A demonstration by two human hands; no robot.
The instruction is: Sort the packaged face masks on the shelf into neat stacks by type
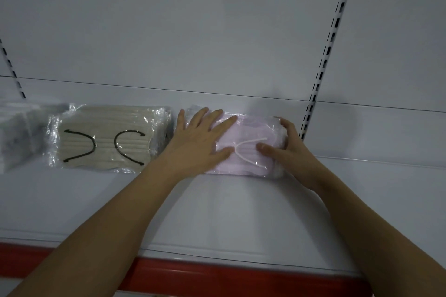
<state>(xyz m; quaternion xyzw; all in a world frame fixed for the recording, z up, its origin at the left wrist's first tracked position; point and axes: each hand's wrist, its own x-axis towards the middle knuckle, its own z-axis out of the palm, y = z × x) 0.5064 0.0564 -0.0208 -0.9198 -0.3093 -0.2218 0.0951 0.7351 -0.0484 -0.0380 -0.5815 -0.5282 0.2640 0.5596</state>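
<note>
Three mask stacks on shelf (241,212); no legible labels.
Pink stack (243,152) is pressed by spread left hand (202,142) and gripped at its end by right hand (287,144); beige stack (106,137), white stack (14,137) alongside.

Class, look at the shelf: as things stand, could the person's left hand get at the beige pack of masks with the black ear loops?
Probably yes. The left hand lies flat on the pink mask pack, right beside the beige pack, and nothing stands between them on the shelf.
</note>
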